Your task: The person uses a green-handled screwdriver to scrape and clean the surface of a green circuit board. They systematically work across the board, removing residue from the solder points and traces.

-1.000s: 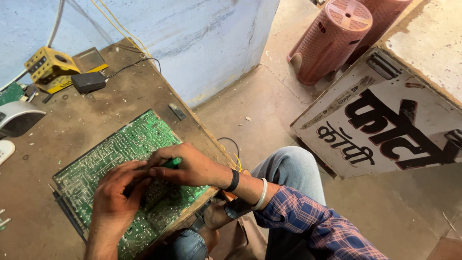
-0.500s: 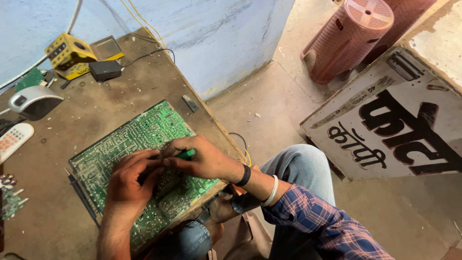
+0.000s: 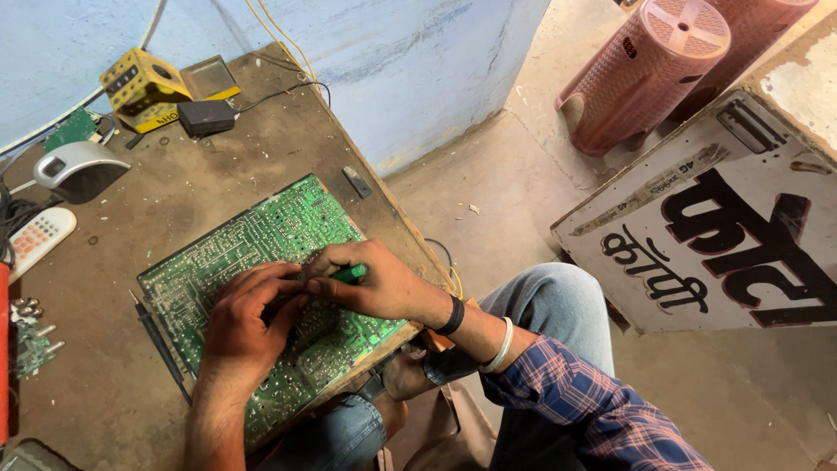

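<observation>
Close together over a large green circuit board (image 3: 261, 235), both hands work: the right hand (image 3: 370, 283) pinches a green-handled tool (image 3: 349, 274), its length pointing toward the left hand (image 3: 248, 318), whose fingers press the board. Beneath lies a worn brown wooden table (image 3: 192, 187); a blue wall (image 3: 418, 52) rises beyond.

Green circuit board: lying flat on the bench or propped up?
Flat. The circuit board lies solder side up on the workbench, one corner overhanging the edge, with the left hand and right hand resting on it.
</observation>
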